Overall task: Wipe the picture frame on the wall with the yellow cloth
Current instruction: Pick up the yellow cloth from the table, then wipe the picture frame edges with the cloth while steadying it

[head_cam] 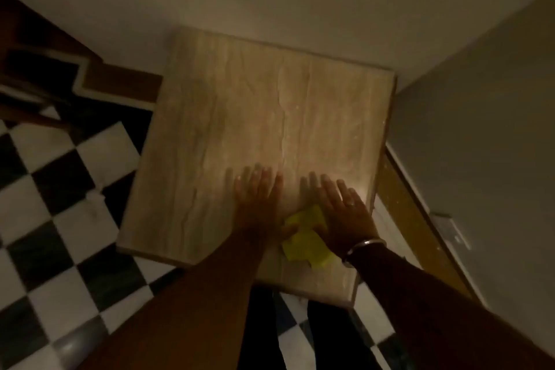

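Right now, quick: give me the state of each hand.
Left hand: open, fingers spread flat on the beige tabletop, holding nothing.
Right hand: open, palm down beside the yellow cloth, touching its edge, not gripping it.

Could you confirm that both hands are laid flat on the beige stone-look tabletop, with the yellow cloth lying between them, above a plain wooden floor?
Not quite: the floor is black-and-white checkered tile, not plain wood, as the head view shows. The rest holds: the left hand and right hand are laid flat on the beige stone-look tabletop, with the yellow cloth between them.
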The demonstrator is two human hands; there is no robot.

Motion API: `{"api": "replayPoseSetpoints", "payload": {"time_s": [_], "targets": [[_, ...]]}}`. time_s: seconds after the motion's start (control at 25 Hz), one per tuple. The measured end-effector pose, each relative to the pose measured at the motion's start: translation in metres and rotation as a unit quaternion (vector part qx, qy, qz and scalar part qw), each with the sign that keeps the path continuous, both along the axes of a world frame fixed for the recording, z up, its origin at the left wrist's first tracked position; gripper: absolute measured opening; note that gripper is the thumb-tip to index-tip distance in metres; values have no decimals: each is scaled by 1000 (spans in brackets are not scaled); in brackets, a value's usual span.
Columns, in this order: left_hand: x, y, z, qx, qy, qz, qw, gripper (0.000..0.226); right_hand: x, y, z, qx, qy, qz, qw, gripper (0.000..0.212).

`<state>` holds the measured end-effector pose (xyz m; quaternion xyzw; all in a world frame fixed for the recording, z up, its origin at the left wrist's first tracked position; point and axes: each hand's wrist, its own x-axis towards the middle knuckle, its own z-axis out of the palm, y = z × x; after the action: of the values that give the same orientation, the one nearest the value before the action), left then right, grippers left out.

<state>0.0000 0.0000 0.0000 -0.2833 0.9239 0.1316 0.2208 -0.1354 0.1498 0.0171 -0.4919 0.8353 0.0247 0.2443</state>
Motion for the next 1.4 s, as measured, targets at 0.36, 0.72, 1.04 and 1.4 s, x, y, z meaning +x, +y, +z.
{"api": "replayPoseSetpoints", "payload": {"time_s": [0.36, 0.72, 1.04, 1.4], "targets": [[10, 58, -42, 0, 63, 11, 998, 62, 9, 6, -54, 5, -33, 8, 999, 57], [-118, -30, 166, 240, 165, -79, 953, 18, -80, 0, 154, -182, -210, -262, 924, 14], [-305, 37, 589, 68, 428, -371, 822, 14, -190, 93, 559, -422, 148, -295, 844, 9], [-315, 285, 949, 176, 654, -429, 598, 31, -168, 348, 922, -544, 426, -227, 686, 31]]}}
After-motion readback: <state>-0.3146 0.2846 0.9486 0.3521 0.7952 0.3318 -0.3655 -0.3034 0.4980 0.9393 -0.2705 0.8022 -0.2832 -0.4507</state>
